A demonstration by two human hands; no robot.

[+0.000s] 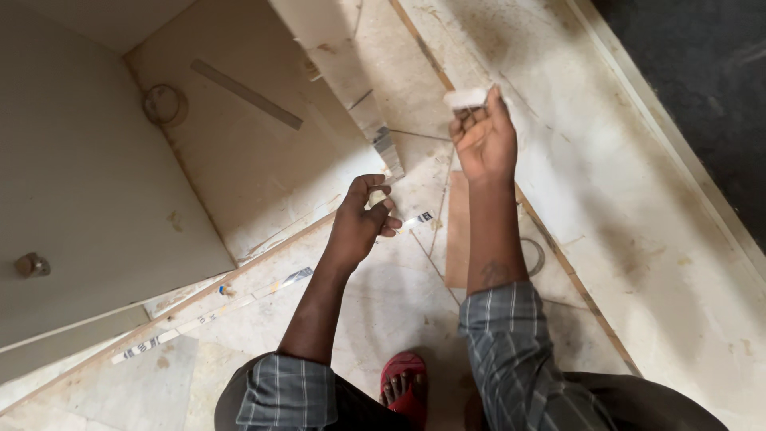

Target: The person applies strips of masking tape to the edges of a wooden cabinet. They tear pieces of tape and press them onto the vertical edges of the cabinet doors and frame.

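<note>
My right hand point(483, 140) is raised over the floor, fingers pinched on a small white strip piece point(465, 97) at its tips. My left hand point(363, 219) hovers lower, just in front of the open cabinet's bottom edge, with its fingers curled loosely and nothing visible in them. A short bit of printed white tape point(420, 217) lies on the floor just right of the left fingers. The upright cabinet panel edge point(375, 120) stands between and beyond both hands.
The cabinet door point(88, 207) with a round knob point(30, 265) swings open at left. Inside lie a wire ring point(163, 104) and a flat strip point(247, 94). A long tape strip point(207, 315), a brown board point(457, 231) and my red sandal point(403, 387) are on the floor.
</note>
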